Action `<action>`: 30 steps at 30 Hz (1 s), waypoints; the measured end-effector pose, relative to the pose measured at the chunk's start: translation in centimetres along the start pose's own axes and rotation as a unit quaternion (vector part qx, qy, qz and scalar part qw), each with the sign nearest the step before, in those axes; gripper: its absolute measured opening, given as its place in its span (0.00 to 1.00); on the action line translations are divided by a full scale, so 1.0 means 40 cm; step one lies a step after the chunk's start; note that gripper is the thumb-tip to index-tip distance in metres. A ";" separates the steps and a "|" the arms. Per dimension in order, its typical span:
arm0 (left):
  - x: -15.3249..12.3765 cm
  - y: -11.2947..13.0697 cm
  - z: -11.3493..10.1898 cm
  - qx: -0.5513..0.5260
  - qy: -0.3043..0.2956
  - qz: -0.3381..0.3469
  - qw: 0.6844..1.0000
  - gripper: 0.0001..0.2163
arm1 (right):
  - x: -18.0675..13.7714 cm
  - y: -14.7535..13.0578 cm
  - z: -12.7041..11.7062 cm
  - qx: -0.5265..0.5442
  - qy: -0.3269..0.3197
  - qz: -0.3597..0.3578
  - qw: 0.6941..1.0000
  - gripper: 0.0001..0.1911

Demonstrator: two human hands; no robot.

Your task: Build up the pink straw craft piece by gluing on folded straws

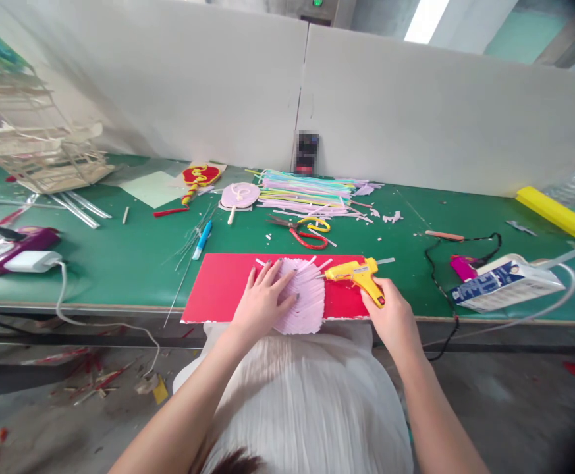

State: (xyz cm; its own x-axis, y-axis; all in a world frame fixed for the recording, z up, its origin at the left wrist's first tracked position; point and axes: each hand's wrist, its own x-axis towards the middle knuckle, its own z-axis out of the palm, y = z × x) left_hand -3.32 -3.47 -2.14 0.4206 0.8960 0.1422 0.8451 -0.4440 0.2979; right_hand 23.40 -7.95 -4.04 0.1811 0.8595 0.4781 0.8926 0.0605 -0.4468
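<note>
A lilac fan-like piece (309, 299) made of narrow strips lies on a red board (218, 283) at the table's front edge, jutting slightly past it. My left hand (260, 299) rests flat with fingers spread over the piece's left side and the board. In my right hand (390, 316) is a yellow hot glue gun (359, 273), gripped by its handle. Its nozzle points left, at the piece's upper right edge; whether it touches cannot be told. Loose strip ends stick out above the piece. Just behind the board lie scissors (309, 238) with red and yellow handles.
Coloured strips (307, 194) are piled at the back beside a lilac round fan (239, 195) and a red-yellow ornament (201, 174). A blue pen-shaped tool (202, 240) lies left. A purple power strip (15, 250) stands far left, a carton (507, 283) at right with cords nearby.
</note>
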 end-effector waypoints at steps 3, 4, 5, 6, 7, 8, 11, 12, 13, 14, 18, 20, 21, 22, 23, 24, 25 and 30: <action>-0.001 0.000 0.000 -0.002 0.002 -0.001 1.000 0.22 | 0.000 0.003 -0.005 -0.003 -0.001 0.007 1.000 0.16; -0.001 0.000 0.000 -0.003 0.003 -0.001 1.000 0.22 | 0.000 0.003 -0.006 -0.004 -0.002 0.011 1.000 0.15; -0.001 0.000 0.000 -0.004 0.004 -0.002 1.000 0.22 | 0.001 0.003 -0.008 -0.005 -0.002 0.015 1.000 0.15; -0.001 0.000 -0.001 -0.005 0.003 -0.003 1.000 0.22 | 0.001 0.004 -0.010 -0.008 -0.002 0.020 1.000 0.15; -0.001 0.001 -0.001 -0.005 0.002 -0.003 1.000 0.22 | 0.002 0.004 -0.011 -0.010 -0.003 0.025 1.000 0.15; -0.001 0.001 -0.002 -0.005 0.002 -0.003 1.000 0.22 | 0.003 0.004 -0.012 -0.014 -0.004 0.030 0.999 0.15; -0.001 0.002 -0.001 -0.002 0.000 -0.003 1.000 0.22 | 0.006 0.005 -0.014 -0.029 -0.001 0.036 0.999 0.15; -0.001 0.001 0.000 -0.001 -0.001 -0.003 1.000 0.22 | 0.008 0.006 -0.015 -0.033 0.001 0.034 0.999 0.15; -0.001 0.001 0.000 -0.001 -0.001 -0.003 1.000 0.23 | 0.010 0.009 -0.016 -0.035 0.005 0.032 0.999 0.15; -0.002 0.000 0.001 -0.002 -0.002 -0.002 1.000 0.23 | 0.013 0.013 -0.018 -0.033 0.008 0.028 0.999 0.15; 0.000 -0.010 0.000 -0.027 0.005 -0.004 1.000 0.23 | 0.031 0.044 -0.030 -0.038 0.025 0.047 0.998 0.22; 0.007 -0.015 -0.007 -0.038 0.023 -0.008 0.999 0.22 | 0.044 0.068 -0.037 -0.073 0.041 0.088 0.993 0.26; 0.012 -0.018 -0.012 -0.039 0.035 -0.008 0.999 0.21 | 0.051 0.082 -0.039 -0.092 0.051 0.106 0.989 0.29; 0.019 -0.020 -0.018 -0.035 0.048 -0.007 0.998 0.18 | 0.057 0.097 -0.040 -0.106 0.063 0.116 0.986 0.30; 0.027 -0.021 -0.024 -0.030 0.060 -0.005 0.998 0.15 | 0.064 0.113 -0.040 -0.116 0.071 0.116 0.984 0.32; 0.037 -0.021 -0.029 -0.022 0.069 -0.005 0.997 0.12 | 0.069 0.128 -0.040 -0.122 0.075 0.108 0.984 0.33; 0.046 -0.020 -0.034 -0.015 0.074 -0.006 0.997 0.10 | 0.075 0.143 -0.038 -0.126 0.071 0.096 0.985 0.35; 0.085 -0.009 -0.044 0.001 0.053 0.002 0.999 0.06 | 0.091 0.170 -0.033 -0.143 0.050 0.070 0.986 0.35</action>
State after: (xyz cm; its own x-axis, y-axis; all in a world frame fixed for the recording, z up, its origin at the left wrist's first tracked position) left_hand -2.79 -0.27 -0.12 0.3867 0.8897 0.2427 0.8444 -0.4474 0.2948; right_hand 30.68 -5.08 -4.33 0.3375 0.7941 0.5054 0.9335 -0.2130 -0.2886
